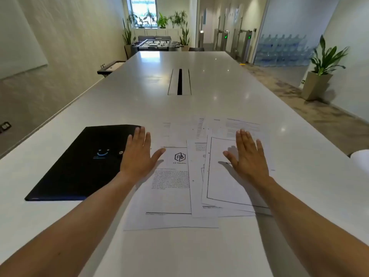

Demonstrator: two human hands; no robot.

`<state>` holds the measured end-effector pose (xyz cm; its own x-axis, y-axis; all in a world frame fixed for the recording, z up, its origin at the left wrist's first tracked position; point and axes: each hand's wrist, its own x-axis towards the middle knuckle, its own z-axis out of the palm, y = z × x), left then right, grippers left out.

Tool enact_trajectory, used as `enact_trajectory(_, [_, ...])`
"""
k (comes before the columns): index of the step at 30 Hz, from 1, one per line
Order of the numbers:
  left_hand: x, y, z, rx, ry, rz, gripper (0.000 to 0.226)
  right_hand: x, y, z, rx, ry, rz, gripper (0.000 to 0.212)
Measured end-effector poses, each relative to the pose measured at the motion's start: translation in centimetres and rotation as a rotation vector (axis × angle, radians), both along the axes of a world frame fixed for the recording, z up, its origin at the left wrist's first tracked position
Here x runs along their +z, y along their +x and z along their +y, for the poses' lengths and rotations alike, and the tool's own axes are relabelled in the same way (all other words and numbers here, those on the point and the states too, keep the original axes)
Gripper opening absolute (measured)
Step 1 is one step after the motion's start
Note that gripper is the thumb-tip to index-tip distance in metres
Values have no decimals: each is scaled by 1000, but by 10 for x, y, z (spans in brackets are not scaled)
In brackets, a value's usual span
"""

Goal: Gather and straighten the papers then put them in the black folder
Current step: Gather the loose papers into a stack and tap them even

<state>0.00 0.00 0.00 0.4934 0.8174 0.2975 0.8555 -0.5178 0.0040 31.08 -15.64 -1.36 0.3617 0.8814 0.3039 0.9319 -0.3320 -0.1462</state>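
Several white printed papers [173,196] lie spread and overlapping on the white table [199,104] in front of me, some skewed. A closed black folder [79,166] with a blue smile logo and a snap button lies to their left. My left hand [137,154] hovers flat and open over the folder's right edge and the left edge of the papers. My right hand [249,156] is flat and open over the right-hand sheets, above a page with a black frame [219,186]. Neither hand holds anything.
A cable slot [179,81] is set into the table's middle, farther away. A white object [361,158] sits at the table's right edge. Potted plants [321,70] and a corridor lie to the right, a wall to the left.
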Motion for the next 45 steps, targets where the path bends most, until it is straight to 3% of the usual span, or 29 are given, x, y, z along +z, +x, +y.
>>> enact_trajectory(10, [-15, 11, -21, 190, -212, -4, 99, -18, 0, -9, 14, -122, 149, 97])
enact_trajectory(13, [-8, 19, -18, 256, -291, -77, 104, -18, 0, -8, 27, -140, 152, 99])
enact_trajectory(20, [0, 24, -9, 358, -468, -252, 113, -22, 3, -4, 17, -186, 116, 73])
enact_trajectory(23, [0, 23, -10, 392, -517, -434, 107, -21, 3, -4, 12, -191, 110, 69])
enact_trajectory(30, [-6, 19, -12, 236, -723, -934, 103, -20, 1, -4, 12, -205, 111, 70])
enact_trajectory(45, [-7, 17, -30, 109, -706, -1015, 89, -15, -75, 27, 159, -201, 172, 72])
